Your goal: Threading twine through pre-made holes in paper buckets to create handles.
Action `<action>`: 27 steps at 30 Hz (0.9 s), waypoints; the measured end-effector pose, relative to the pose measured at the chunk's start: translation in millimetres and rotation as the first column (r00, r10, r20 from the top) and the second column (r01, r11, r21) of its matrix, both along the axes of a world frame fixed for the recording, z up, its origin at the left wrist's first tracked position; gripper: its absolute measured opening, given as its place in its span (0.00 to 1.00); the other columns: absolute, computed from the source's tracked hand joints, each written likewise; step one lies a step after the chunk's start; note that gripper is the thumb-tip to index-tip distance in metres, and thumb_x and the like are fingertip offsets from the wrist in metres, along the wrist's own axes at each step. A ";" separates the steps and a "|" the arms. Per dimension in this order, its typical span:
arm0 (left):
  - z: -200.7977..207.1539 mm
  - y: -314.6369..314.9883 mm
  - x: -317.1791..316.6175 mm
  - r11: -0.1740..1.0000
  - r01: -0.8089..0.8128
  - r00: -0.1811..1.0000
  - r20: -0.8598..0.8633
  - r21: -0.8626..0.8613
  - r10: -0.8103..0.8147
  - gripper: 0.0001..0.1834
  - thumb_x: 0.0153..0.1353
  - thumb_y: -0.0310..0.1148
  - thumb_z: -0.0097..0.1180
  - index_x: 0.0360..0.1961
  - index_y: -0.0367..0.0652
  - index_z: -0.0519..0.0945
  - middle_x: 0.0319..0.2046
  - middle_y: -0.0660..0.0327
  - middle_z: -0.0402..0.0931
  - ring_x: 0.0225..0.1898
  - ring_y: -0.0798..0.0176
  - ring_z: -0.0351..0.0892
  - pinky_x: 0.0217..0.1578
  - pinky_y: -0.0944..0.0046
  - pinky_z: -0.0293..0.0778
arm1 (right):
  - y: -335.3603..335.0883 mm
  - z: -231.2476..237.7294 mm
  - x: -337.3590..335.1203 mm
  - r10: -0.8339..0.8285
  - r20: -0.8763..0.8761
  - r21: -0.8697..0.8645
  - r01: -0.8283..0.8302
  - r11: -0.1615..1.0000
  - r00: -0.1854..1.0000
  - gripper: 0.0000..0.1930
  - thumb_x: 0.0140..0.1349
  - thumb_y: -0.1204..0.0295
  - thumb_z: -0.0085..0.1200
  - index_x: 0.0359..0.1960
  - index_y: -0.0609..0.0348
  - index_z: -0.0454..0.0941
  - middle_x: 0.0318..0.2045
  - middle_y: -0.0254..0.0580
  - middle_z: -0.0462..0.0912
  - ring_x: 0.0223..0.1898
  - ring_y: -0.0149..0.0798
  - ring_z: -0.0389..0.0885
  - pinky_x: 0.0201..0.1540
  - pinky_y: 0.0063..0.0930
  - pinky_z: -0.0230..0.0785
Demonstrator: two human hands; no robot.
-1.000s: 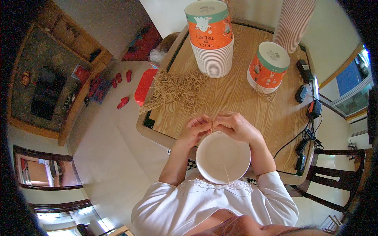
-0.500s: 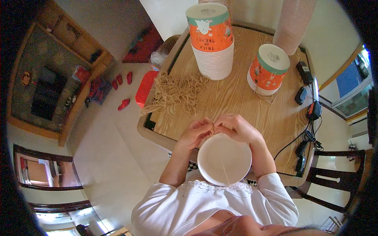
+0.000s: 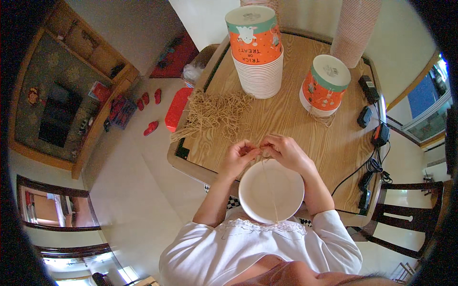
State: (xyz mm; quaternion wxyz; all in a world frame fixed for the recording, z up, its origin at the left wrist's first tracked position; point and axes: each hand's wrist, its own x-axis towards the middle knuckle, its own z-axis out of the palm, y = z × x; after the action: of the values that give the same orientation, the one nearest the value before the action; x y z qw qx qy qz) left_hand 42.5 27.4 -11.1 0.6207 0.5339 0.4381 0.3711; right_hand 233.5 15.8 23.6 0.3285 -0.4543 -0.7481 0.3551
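Note:
A paper bucket (image 3: 255, 190) with a white inside rests between my forearms at the table's near edge, its open mouth facing up. A thin strand of twine (image 3: 274, 200) runs across its mouth from the far rim to the near rim. My left hand (image 3: 239, 157) pinches the twine at the far rim, thumb and fingertips together. Close beside it, my right hand (image 3: 287, 153) is closed on the twine too, fingertips almost meeting the left ones. The exact knot or crossing between the fingers is too small to make out.
A tangled heap of twine (image 3: 217, 114) lies at the table's left, by a red box (image 3: 177, 112). Behind stand a tall stack of orange and white buckets (image 3: 257, 71), a shorter stack (image 3: 327, 88) and another tall stack (image 3: 354, 35). Black adapters and cables (image 3: 374, 164) line the right edge.
Both hands have shifted slightly at the far rim, and the fingertips pull at the twine. The strand now shows stretched across the whole mouth, where before only its near part showed.

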 end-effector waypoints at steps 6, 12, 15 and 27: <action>-5.0 -0.5 1.3 0.992 -0.112 0.975 0.187 -0.061 0.121 0.06 0.56 0.32 0.60 0.29 0.41 0.78 0.26 0.68 0.78 0.29 0.76 0.74 0.30 0.74 0.70 | -2.0 0.0 2.3 -0.059 -0.003 -0.063 0.059 0.996 0.998 0.08 0.58 0.69 0.51 0.37 0.58 0.76 0.30 0.49 0.79 0.34 0.52 0.79 0.35 0.39 0.70; -0.4 -5.5 -7.8 0.983 0.132 0.862 -0.505 0.124 -0.052 0.09 0.57 0.33 0.59 0.32 0.37 0.79 0.27 0.62 0.79 0.31 0.72 0.77 0.32 0.70 0.73 | -4.4 5.8 9.9 -0.096 0.118 -0.017 0.099 0.995 0.988 0.08 0.57 0.70 0.53 0.34 0.61 0.76 0.25 0.50 0.79 0.29 0.50 0.79 0.31 0.37 0.70; 2.3 -13.6 1.3 0.966 0.206 0.917 -0.376 0.158 -0.134 0.11 0.55 0.37 0.61 0.30 0.38 0.80 0.23 0.63 0.78 0.24 0.76 0.73 0.25 0.71 0.71 | -4.2 -2.5 10.6 -0.059 0.133 0.005 0.059 0.998 0.989 0.07 0.56 0.70 0.52 0.33 0.61 0.75 0.25 0.49 0.79 0.28 0.52 0.79 0.30 0.38 0.70; 6.6 -12.7 -0.6 1.000 -0.003 0.998 -0.058 0.010 0.003 0.04 0.55 0.29 0.60 0.30 0.41 0.79 0.27 0.67 0.78 0.29 0.73 0.76 0.33 0.72 0.72 | -6.5 -2.3 7.3 -0.083 0.106 -0.006 0.084 0.996 0.991 0.07 0.57 0.72 0.53 0.34 0.62 0.77 0.27 0.49 0.80 0.30 0.48 0.80 0.32 0.35 0.71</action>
State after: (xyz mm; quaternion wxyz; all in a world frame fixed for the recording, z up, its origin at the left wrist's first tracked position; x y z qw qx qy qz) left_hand 41.9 14.7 -4.4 0.6046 0.5468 0.4548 0.3586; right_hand 240.8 9.3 21.3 0.3005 -0.5050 -0.7429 0.3206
